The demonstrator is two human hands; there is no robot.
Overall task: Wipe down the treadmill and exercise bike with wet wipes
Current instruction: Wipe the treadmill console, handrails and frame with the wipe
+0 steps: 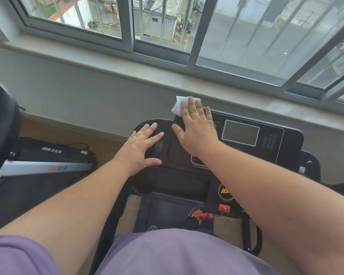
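Fingers (195, 108) of the right hand (195, 132) are laid out straight and flat, pressing a white wet wipe (178, 106) onto the far edge of the treadmill console (286, 147); nothing is pinched or clenched, the wipe being held only by downward pressure. Part of the wipe sticks out past the fingertips, beyond the console's far edge. The left hand (143, 145) is also spread flat, resting empty on the console's left wing and seemingly bracing it.

Taken from largest to smallest, with the console as the landmark: the treadmill's deck lies below and behind the console, largely hidden by the person's body. An exercise bike (2, 128) stands well to the left of the console, with a dark seat and a silver rail showing. On the console itself, the display screen (240, 134) sits just right of the right hand, and a red safety key (223, 208) hangs below the console's near edge.

For the stroke to be done well, the wipe should be drawn back fully under the palm so that the whole cloth meets the surface. Even, overlapping passes are advised, worked from the far edge toward the near one. Light pressure is judged wise over the screen and buttons, so that moisture is not forced into seams. The bracing hand will need to be shifted for the left wing to be covered.
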